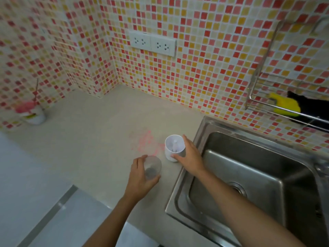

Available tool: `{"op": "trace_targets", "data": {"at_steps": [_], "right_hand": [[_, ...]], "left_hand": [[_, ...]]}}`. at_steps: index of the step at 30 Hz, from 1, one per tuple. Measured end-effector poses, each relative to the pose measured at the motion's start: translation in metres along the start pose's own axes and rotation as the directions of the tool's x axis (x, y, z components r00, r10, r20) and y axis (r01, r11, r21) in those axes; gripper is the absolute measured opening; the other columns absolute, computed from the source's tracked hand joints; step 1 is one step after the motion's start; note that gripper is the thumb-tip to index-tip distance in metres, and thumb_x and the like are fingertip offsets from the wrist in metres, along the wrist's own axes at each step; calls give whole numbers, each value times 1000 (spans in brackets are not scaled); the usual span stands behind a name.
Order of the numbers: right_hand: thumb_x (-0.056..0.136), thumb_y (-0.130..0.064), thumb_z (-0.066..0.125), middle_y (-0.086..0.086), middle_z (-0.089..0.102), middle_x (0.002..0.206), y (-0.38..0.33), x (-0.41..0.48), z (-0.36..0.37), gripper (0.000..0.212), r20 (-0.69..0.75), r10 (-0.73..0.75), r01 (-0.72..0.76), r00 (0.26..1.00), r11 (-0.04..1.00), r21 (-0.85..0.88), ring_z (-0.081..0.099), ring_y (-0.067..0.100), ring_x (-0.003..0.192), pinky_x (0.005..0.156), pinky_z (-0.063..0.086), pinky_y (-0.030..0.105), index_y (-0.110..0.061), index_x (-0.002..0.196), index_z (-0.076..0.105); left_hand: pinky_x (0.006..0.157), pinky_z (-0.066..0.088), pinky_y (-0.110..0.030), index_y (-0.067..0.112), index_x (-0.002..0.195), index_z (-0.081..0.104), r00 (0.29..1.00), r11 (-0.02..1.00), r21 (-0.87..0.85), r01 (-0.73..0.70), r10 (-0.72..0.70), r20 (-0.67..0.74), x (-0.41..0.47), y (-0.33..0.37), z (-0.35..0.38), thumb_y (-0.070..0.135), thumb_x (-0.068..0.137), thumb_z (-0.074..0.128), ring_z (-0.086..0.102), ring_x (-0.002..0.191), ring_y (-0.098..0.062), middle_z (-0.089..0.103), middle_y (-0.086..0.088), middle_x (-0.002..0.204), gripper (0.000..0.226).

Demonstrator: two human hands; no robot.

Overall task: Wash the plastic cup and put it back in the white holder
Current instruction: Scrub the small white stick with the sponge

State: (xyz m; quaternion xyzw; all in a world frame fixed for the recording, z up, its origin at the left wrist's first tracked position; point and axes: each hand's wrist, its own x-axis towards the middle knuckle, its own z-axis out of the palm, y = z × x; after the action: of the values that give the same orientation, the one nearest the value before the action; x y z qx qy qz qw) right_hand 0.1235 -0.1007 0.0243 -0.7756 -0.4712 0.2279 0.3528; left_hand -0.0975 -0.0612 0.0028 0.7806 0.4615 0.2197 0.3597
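While left hand (pixel 140 172) grips plastic cup (pixel 152 167) beside white holder (pixel 173 147), right hand (pixel 188 154) clasps holder; tipping risk toward sink (pixel 249 175).

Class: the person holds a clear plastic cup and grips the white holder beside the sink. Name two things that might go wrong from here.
1. The right hand may tip the white holder into the sink alongside.
2. The plastic cup, held tilted in the left hand, might slip onto the counter.

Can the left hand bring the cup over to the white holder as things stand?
Probably yes: the left hand grips the plastic cup close beside the white holder, bare counter between them. The right hand grips the holder's side only.
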Motion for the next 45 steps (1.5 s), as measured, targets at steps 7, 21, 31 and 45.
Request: {"op": "trace_targets", "data": {"at_steps": [7, 21, 31, 45], "right_hand": [[68, -34, 85, -6, 46, 136, -2, 4, 4, 84, -16, 70, -68, 997, 991, 118, 46, 13, 123, 96, 34, 21, -24, 138, 39], [63, -36, 88, -21, 56, 107, -11, -3, 13, 74, -65, 179, -155, 982, 948, 279, 57, 3, 97, 79, 49, 16, -35, 119, 39], [68, -23, 85, -1, 45, 141, -10, -1, 8, 93, -9, 189, -184, 982, 964, 189, 45, 19, 128, 103, 42, 35, -27, 141, 28], [90, -13, 62, -7, 58, 127, -8, -57, -178, 41, -605, 91, -79, 791, 996, 47, 53, 7, 116, 98, 47, 29, -21, 130, 53]], "left_hand": [[106, 33, -41, 20, 137, 43, 989, 991, 100, -91, 101, -106, 25, 15, -10, 65, 79, 47, 46, 124, -16, 50, 1, 133, 73], [92, 27, -35, 24, 101, 72, 940, 886, 313, -342, 327, 99, 112, 73, 22, 39, 91, 59, 57, 95, -22, 70, 3, 97, 22], [90, 30, -36, 25, 94, 74, 904, 882, 247, -400, 424, -49, 126, 103, 0, 35, 91, 57, 61, 92, -21, 73, 4, 92, 21], [92, 47, -43, 24, 105, 72, 880, 886, 20, -462, 456, 132, 113, 169, 44, 27, 89, 66, 61, 93, -13, 73, 8, 97, 17]]}}
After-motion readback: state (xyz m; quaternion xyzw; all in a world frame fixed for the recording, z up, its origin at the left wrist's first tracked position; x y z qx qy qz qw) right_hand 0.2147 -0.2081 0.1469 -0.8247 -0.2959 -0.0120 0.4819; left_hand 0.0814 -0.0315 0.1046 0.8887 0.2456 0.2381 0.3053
